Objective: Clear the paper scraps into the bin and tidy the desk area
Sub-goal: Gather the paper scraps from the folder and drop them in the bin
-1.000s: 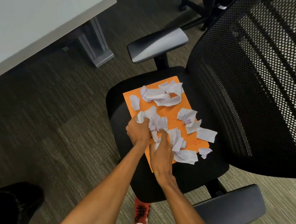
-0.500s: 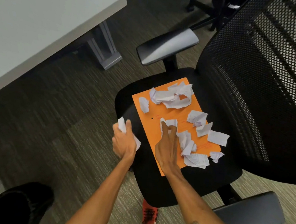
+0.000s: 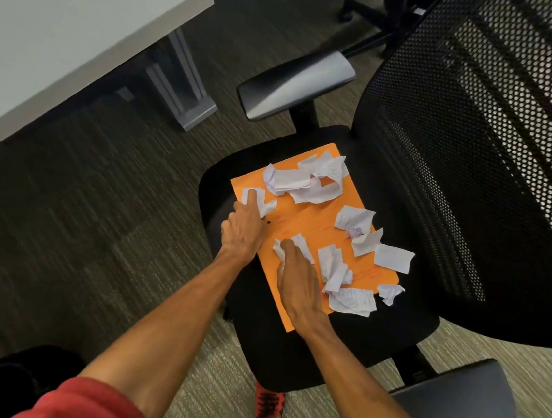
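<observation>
Several crumpled white paper scraps [image 3: 308, 181] lie on an orange folder [image 3: 301, 218] on a black office chair seat [image 3: 286, 353]. My left hand [image 3: 245, 229] is at the folder's left edge, fingers closed on a small scrap [image 3: 263, 204] there. Near the middle of the folder, my right hand [image 3: 297, 286] lies palm down, with its fingers curled over another scrap [image 3: 298, 243]. More scraps [image 3: 350, 300] sit to the right of my right hand, toward the backrest. A black bin [image 3: 7, 381] stands on the floor at the bottom left, partly behind my red sleeve.
The chair's mesh backrest [image 3: 477, 162] rises on the right, with one armrest [image 3: 294, 84] at the far side and another armrest [image 3: 459, 398] at the near side. A grey desk [image 3: 67, 10] with a metal leg stands upper left. My red shoe [image 3: 268, 412] is under the seat on the carpet.
My left hand swung left off the folder with scraps, then came back onto the scrap at its left edge. My right hand stayed on the middle scraps.
</observation>
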